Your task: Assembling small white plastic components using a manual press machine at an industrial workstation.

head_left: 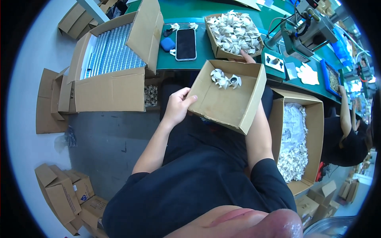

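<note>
Over my lap, a shallow cardboard box is held tilted with its inside toward me. A few small white fan impellers lie near its far wall, one showing a dark hub. My left hand is closed on the box's left edge, thumb on top of the rim. Mostly hidden behind the box, my right hand reaches around its far right side, with only some fingers showing at the far rim. Just beyond those fingers, a second cardboard box heaped with white impellers stands on the green table.
A phone and a blue case lie on the table. Left is a carton of metallic rods; right, a bench press, a switch box and a large carton of impellers. A co-worker sits far right.
</note>
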`<action>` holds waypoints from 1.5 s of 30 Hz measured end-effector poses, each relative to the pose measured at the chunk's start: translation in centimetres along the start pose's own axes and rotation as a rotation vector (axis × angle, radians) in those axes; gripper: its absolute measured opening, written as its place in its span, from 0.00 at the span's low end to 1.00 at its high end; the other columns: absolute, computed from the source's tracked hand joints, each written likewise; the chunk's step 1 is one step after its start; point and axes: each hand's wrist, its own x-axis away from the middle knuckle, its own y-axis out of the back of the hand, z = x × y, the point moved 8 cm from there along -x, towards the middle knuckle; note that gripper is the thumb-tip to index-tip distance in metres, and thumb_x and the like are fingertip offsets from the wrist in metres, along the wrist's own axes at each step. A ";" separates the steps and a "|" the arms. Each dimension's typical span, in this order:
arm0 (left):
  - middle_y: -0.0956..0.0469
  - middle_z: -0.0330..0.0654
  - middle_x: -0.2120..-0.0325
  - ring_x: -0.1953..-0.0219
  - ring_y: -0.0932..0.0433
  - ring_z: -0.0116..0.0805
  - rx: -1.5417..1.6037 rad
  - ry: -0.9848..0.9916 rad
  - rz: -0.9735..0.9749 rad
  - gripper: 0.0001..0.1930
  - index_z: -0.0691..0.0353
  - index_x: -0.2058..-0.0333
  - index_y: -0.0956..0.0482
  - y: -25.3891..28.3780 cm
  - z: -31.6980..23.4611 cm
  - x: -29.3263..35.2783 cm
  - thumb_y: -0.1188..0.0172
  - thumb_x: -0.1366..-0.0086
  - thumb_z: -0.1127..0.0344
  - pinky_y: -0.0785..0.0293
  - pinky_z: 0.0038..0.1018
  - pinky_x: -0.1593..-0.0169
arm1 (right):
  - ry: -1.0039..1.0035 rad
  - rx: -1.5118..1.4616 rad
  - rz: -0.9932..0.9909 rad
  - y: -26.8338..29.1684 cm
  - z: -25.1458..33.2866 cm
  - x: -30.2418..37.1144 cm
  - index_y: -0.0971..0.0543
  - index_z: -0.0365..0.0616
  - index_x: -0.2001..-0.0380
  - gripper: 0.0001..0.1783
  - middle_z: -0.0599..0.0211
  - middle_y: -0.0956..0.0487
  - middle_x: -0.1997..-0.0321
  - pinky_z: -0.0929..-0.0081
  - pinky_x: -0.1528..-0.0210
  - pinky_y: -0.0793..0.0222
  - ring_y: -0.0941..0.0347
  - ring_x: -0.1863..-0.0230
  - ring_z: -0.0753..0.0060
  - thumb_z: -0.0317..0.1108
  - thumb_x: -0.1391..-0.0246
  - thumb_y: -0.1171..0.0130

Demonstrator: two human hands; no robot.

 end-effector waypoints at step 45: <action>0.28 0.52 0.39 0.42 0.24 0.54 -0.565 -0.353 -0.266 0.27 0.66 0.35 0.30 -4.1 -6.3 -6.3 0.45 0.35 0.73 0.27 0.40 0.41 | 0.123 0.542 0.187 -2.1 12.2 3.5 0.32 0.35 0.32 0.32 0.54 0.28 0.30 0.63 0.28 0.37 0.31 0.30 0.61 0.47 0.29 0.46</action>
